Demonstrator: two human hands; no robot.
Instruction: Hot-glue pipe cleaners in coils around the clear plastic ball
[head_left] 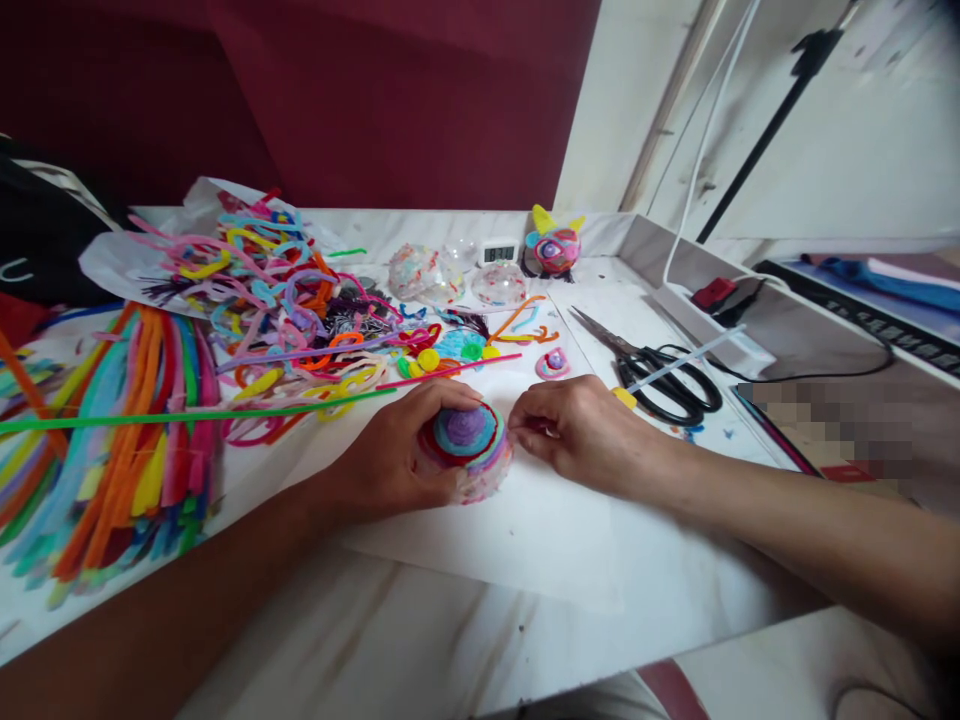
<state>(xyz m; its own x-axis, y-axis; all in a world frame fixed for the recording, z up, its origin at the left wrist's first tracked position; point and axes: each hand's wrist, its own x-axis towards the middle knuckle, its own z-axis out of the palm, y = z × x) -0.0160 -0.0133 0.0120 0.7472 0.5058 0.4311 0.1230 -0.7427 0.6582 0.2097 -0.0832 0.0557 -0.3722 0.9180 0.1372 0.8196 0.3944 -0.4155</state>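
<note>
My left hand (397,455) is wrapped round a small dome (470,447) covered in coiled pipe cleaners, purple at the top with blue, red and pink rings. It rests on a white sheet (525,530) on the table. My right hand (574,430) is closed in a pinch against the dome's right side; what its fingertips hold is too small to make out.
Loose coloured pipe cleaners (285,300) and straight bundles (112,450) cover the left. Black scissors (660,375), a pink coil (553,363), clear domes (450,275), a small digital clock (499,251) and a finished horned figure (555,245) lie behind. A power strip (712,320) sits at right.
</note>
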